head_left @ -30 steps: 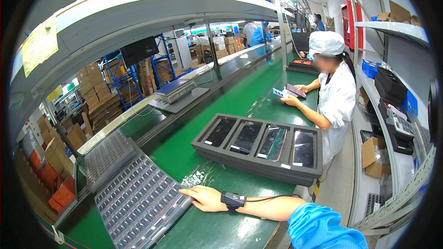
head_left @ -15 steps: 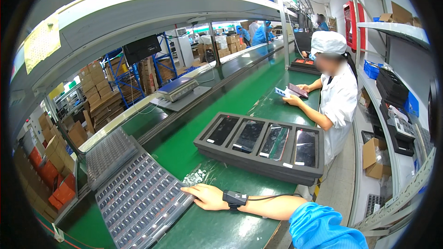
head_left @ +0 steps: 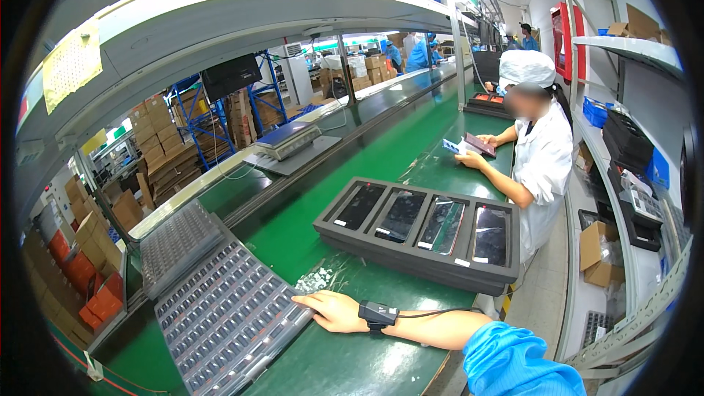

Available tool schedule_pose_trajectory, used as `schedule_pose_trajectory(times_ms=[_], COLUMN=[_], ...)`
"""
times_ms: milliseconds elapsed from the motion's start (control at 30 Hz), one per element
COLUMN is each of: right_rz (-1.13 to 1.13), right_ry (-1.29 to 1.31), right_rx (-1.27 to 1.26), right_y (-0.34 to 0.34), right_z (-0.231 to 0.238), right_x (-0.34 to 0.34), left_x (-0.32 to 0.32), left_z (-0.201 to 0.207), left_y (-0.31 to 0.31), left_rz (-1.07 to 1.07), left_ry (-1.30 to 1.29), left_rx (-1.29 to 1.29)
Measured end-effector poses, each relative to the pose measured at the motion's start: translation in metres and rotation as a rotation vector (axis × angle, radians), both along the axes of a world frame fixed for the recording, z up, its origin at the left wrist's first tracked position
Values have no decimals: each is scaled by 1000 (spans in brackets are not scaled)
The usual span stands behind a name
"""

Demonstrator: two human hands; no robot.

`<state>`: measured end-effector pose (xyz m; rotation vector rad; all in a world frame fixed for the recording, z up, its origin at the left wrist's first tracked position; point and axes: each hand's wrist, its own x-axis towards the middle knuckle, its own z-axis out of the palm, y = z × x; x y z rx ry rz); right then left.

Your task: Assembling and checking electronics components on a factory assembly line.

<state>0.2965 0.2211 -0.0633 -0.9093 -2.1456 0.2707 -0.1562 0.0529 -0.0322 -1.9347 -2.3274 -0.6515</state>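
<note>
My right hand (head_left: 336, 312) reaches in from the lower right and grips the right corner of a clear plastic tray (head_left: 227, 315). One finger lies over the rim; the others bend at its edge and are partly hidden. Rows of small dark parts fill the tray's pockets. A second, similar tray (head_left: 176, 246) sits beyond it, partly overlapped. On my right wrist is a black strapped device (head_left: 378, 314) with a cable, below a blue sleeve (head_left: 517, 359). My left hand is out of view.
Right of the trays, a black foam tray (head_left: 334, 237) holds several dark-screened phones or tablets on the green bench (head_left: 293, 238). A co-worker in white (head_left: 539, 165) handles a small device there. A scale (head_left: 290, 141) stands farther back; shelving (head_left: 623, 198) lines the right side.
The whole view has shifted slightly, moving the scene a little to the right. My right hand keeps the same place at the tray's corner.
</note>
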Motion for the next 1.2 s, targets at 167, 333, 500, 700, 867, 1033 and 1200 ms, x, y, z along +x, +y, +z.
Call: schedule_pose_trajectory(times_ms=[167,333,500,700,867,1033,1200], right_rz=[1,1,5,-1,5,1,-13], right_ry=[6,9,12,3,-17,-9,15], right_rx=[-4,1,8,3,-26,-33,42], right_y=[-1,0,1,1,1,0,0], right_z=[1,1,-1,-1,1,2,-1], right_x=[0,0,0,0,0,0,0], left_x=[-6,-2,-5,0,-2,-3,-3], left_z=[-4,-2,-4,0,-1,-1,-2], left_y=[0,0,0,0,1,0,0], left_rz=[-33,-7,-12,-5,8,-27,-15], left_ry=[-6,-1,28,32,31,-4,-10], left_rx=[37,24,14,10,-21,-6,-4])
